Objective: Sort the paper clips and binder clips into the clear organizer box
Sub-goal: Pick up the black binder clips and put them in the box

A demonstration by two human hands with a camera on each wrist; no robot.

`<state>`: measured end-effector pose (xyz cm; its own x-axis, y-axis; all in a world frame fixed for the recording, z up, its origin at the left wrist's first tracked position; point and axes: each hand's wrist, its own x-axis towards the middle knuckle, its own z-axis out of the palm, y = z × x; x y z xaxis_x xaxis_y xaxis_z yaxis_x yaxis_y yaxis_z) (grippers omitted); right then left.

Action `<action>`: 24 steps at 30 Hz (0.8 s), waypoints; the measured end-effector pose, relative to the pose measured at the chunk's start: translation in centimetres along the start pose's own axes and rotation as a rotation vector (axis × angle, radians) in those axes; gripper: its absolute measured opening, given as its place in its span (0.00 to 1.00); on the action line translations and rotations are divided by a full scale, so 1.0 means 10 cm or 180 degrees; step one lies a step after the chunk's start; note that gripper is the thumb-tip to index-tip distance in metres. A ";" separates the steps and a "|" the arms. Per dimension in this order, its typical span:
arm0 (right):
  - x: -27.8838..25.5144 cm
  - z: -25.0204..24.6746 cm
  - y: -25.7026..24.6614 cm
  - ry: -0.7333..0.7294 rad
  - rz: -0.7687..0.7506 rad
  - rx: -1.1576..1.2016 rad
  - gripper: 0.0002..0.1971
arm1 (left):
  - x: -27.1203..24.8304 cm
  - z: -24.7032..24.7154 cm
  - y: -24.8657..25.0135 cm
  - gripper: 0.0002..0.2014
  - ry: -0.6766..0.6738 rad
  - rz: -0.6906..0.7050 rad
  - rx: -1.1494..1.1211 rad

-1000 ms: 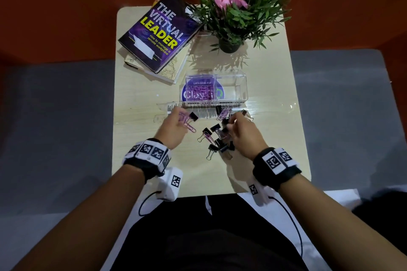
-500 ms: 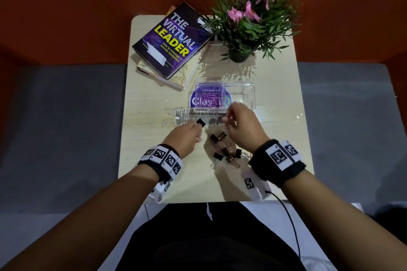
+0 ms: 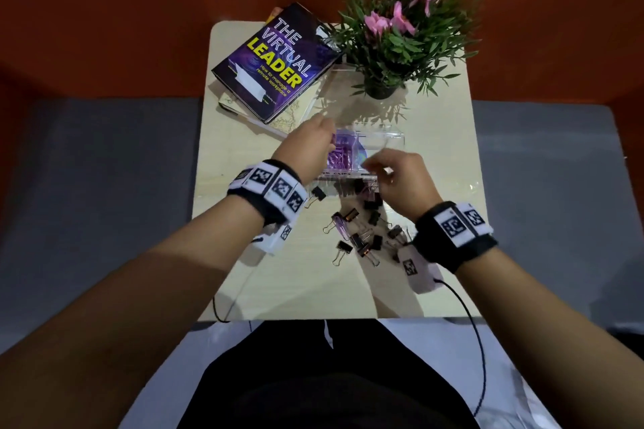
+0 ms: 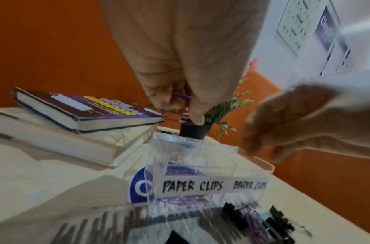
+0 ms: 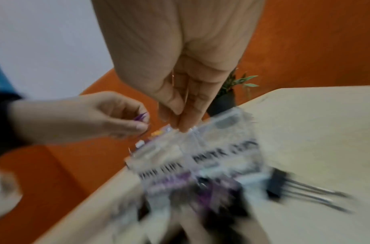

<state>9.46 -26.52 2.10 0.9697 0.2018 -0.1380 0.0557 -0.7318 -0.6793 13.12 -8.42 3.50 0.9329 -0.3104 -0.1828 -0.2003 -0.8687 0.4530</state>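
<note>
While both hands hovered over the clear organizer box [image 3: 381,141], binder clips [image 3: 362,233] lay scattered on the near worktop [image 3: 223,219].

Nearest the person, black and purple binder clips were strewn just before the box, a few purple paper clips among them. Beyond them, the right hand [image 3: 404,181] hung above the box's front edge, fingers bunched together; whether it held anything could not be told. The left hand [image 3: 306,146] pinched purple paper clips [image 4: 180,105] over the compartment labelled "PAPER CLIPS", which already held more. Farther back lay a book [image 3: 275,63] and a potted plant [image 3: 393,45].
</note>
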 end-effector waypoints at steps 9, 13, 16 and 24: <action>-0.21 0.31 0.29 -0.0576 -0.0515 -0.1316 0.08 | -0.50 0.46 0.07 0.12 -0.0205 0.0751 0.0219; -0.20 0.37 0.27 -0.0733 -0.0347 -0.1613 0.07 | -0.69 0.80 0.02 0.11 -0.1078 0.0805 0.0436; -0.18 0.35 0.27 -0.0886 -0.0179 -0.1691 0.04 | -0.66 0.90 0.01 0.08 -0.0966 0.0687 0.0487; -0.15 0.30 0.40 -0.1136 0.0048 -0.1446 0.10 | -0.65 0.90 -0.07 0.05 -0.0619 0.0400 -0.0168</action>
<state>7.47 -27.84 -2.60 0.8351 0.3387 -0.4335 0.2156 -0.9265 -0.3086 4.51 -9.29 -3.51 0.8254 -0.4877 -0.2845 -0.2903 -0.7988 0.5270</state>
